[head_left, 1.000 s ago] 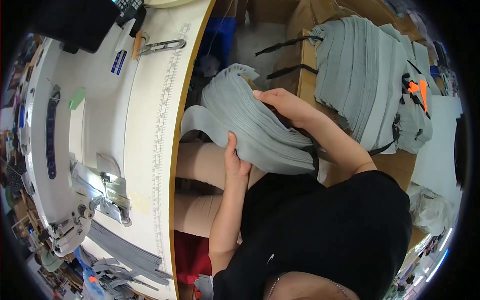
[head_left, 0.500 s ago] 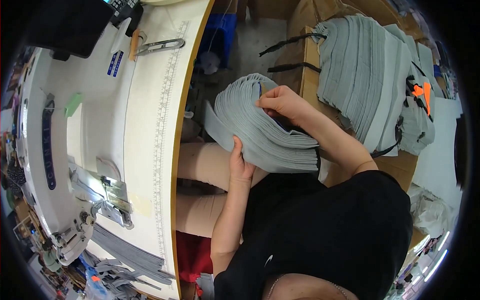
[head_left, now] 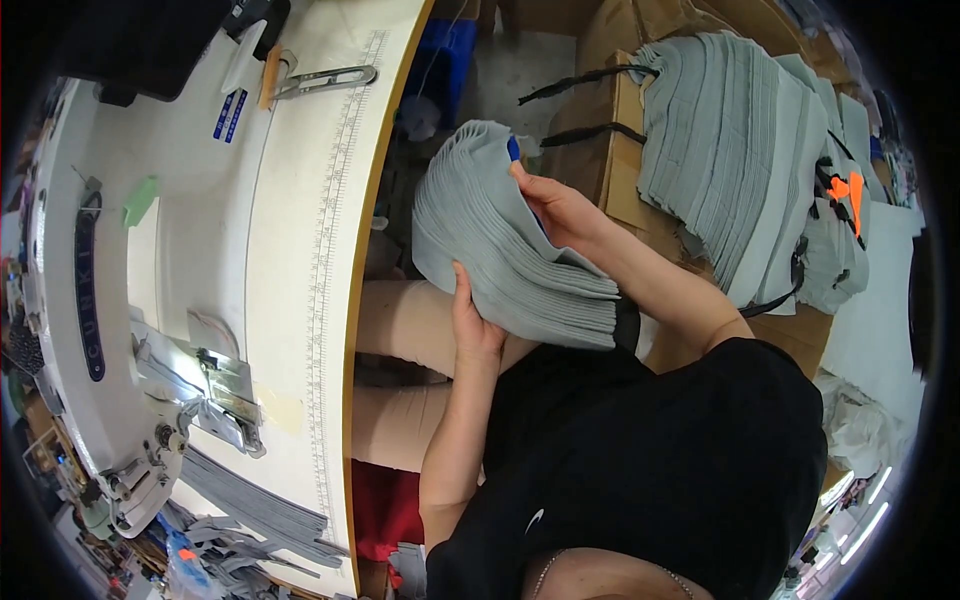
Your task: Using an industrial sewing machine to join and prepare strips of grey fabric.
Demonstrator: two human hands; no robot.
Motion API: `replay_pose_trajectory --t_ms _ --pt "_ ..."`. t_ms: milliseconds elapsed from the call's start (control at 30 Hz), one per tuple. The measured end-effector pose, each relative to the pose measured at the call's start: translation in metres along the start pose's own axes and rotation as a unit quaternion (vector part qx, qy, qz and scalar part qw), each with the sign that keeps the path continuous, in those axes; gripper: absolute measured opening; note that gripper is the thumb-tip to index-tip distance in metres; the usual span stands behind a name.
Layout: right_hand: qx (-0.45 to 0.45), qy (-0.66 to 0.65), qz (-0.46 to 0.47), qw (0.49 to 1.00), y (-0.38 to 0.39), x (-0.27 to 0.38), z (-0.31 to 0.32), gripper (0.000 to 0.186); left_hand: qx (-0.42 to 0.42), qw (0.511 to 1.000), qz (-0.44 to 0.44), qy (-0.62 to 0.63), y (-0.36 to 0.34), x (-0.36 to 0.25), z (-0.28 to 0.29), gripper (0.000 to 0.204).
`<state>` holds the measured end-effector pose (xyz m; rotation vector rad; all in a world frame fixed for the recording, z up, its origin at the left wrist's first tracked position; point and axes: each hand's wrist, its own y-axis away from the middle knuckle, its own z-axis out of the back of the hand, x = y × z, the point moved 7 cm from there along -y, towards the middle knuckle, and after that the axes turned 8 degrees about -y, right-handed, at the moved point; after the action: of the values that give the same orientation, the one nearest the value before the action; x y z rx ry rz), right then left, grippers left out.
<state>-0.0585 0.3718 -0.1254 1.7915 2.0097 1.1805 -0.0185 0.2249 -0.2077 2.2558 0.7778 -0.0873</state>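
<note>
A thick stack of grey fabric pieces is held above my lap, its layers fanned and bent in a curve. My left hand grips its near side, thumb lying on the outer face and the other fingers hidden beneath. My right hand holds the far right side, with fingertips at the upper edge. A strip of blue shows along that edge beside the right fingertips; I cannot make out what it is.
On the left stands a white table with a printed ruler, a sewing machine, thread snips and grey strips. To the right, a cardboard box holds a large grey fabric pile with black ties.
The fabric stack has shifted slightly up and left and tilted. The loose layer at its left now lies against the rest. My right fingers have opened out from a pinch along the edge.
</note>
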Motion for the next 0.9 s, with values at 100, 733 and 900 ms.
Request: replay_pose_trajectory --t_ms 100,733,900 --pt "0.028 0.197 0.078 0.977 -0.036 0.006 0.043 0.029 0.010 1.000 -0.004 -0.018 0.005 -0.003 -0.005 0.073" --pt "-0.044 0.294 0.122 0.947 -0.054 0.024 0.055 0.028 -0.065 0.998 0.009 0.011 0.027 -0.017 0.001 0.067" --pt "-0.121 0.307 0.139 0.934 -0.097 0.066 0.080 0.040 -0.145 0.989 -0.035 -0.014 0.059 -0.028 0.013 0.068"
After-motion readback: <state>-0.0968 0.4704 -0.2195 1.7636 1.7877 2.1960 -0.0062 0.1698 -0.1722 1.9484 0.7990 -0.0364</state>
